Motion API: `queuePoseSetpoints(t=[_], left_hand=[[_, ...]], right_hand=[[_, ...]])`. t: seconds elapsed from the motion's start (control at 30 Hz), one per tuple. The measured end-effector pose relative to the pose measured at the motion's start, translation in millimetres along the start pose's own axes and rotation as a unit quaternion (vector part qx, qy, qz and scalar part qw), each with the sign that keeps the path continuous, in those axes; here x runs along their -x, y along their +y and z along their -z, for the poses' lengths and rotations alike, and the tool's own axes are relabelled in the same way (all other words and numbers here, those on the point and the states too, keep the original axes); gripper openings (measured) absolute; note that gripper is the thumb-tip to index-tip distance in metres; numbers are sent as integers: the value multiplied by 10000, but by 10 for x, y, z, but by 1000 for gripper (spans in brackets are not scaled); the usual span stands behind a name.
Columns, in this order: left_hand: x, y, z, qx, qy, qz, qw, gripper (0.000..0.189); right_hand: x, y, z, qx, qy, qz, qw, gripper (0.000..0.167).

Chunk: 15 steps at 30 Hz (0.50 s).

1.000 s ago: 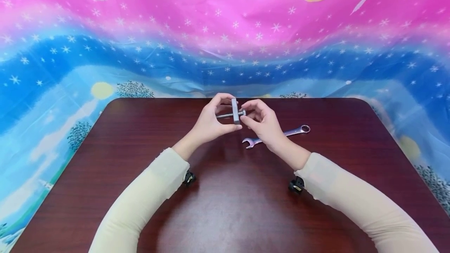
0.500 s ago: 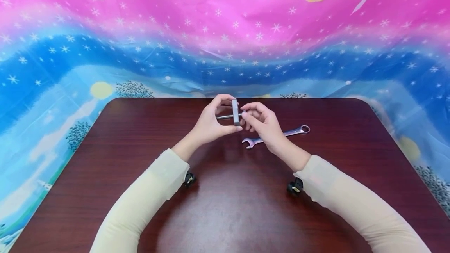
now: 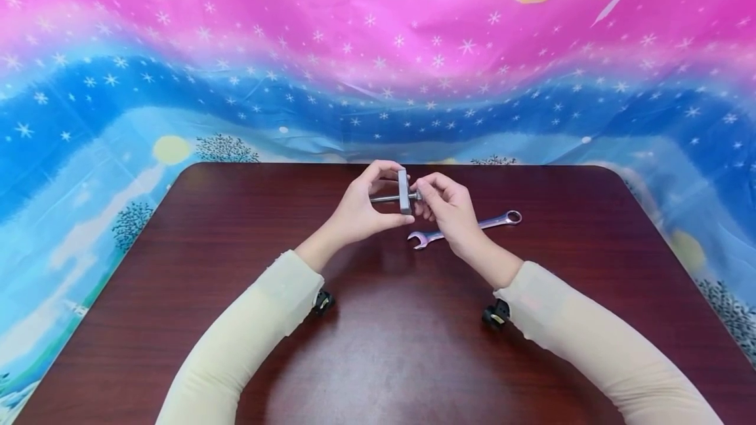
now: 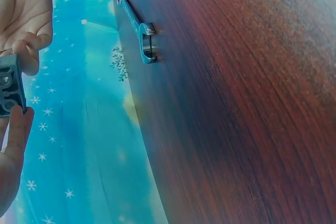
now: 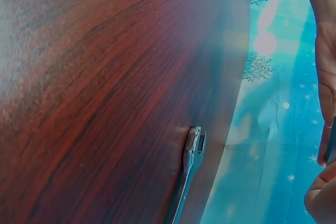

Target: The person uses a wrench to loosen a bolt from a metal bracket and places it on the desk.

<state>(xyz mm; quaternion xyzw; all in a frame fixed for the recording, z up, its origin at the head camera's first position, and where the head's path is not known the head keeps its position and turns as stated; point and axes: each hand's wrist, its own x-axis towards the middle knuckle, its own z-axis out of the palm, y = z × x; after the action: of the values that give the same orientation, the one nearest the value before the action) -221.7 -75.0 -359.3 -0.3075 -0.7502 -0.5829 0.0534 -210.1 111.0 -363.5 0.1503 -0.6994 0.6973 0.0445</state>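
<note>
Up off the table, the left hand (image 3: 357, 208) holds a grey metal block (image 3: 404, 192) between its thumb and fingers. A long bolt (image 3: 385, 199) runs crosswise through the block, its shank pointing into the left palm. On the block's other side, the right hand (image 3: 451, 208) pinches the bolt's thicker end piece (image 3: 419, 195); whether that is a head or a nut cannot be told. Seen from the left wrist, the block (image 4: 8, 86) shows openings in its face. Only a dark edge of the block (image 5: 331, 148) appears in the right wrist view.
A combination wrench (image 3: 499, 221) lies on the dark red-brown table (image 3: 378, 346), just right of and partly behind the right hand. A patterned pink and blue cloth (image 3: 378, 97) hangs beyond the table's far edge. Black wrist cameras (image 3: 497, 313) sit below the cuffs.
The left hand and block have shifted slightly right. The right hand has also moved a little right, its thumb and fingers now around the bolt's end piece. The wrench lies where it was.
</note>
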Motion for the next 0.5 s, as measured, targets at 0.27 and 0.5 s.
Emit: queuePoseSetpoints(t=[0.27,0.5], left_hand=[[8,-39,25,-121,97,-30,9999,72],[24,-44,36,-149,97,43,9998,72]], right_hand=[[27,-24,13,585,88,154,9981,20],[70,-40,27,1137,-1,331,9930,22]])
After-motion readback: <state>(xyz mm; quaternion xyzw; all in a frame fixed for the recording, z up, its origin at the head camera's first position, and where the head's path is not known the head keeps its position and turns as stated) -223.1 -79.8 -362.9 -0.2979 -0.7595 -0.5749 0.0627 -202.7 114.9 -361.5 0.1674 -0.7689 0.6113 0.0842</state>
